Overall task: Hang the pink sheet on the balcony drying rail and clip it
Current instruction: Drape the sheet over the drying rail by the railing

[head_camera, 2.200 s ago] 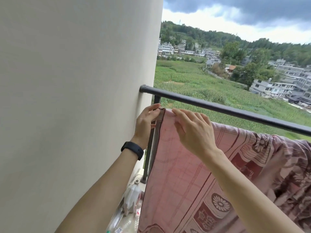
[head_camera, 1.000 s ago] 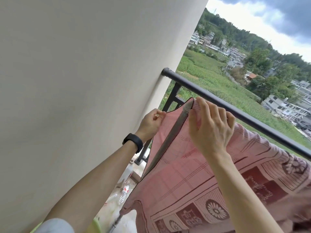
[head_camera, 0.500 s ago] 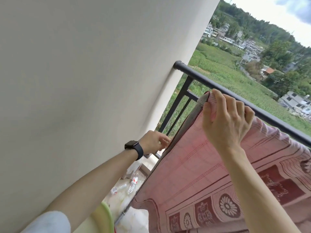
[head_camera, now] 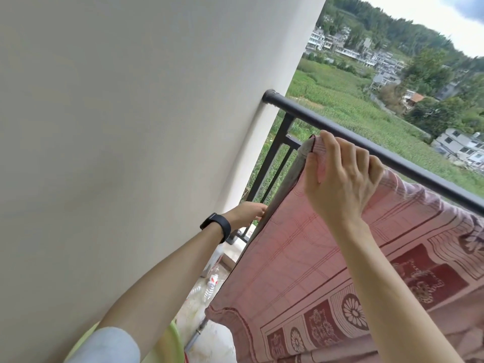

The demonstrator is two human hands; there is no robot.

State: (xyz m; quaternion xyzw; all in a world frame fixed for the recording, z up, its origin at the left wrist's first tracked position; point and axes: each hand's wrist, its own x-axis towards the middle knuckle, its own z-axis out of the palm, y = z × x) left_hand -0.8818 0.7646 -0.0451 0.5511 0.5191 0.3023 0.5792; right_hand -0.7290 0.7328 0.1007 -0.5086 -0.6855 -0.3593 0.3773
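Currently both hands, right hand (head_camera: 340,176) and left hand (head_camera: 246,213), are gripping the pink sheet (head_camera: 301,258) near the rail (head_camera: 408,166); unclipped, it could slide off.

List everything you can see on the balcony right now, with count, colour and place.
pink sheet: one, pink with dark red flower border, draped from the rail
rail: one, black, running from the wall rightwards
wall: one, off-white, left
plastic bottles: a few, clear, floor below
wristband: one, black, left wrist
left hand: at the sheet's side hem, low
right hand: gripping the sheet's top corner beside the rail
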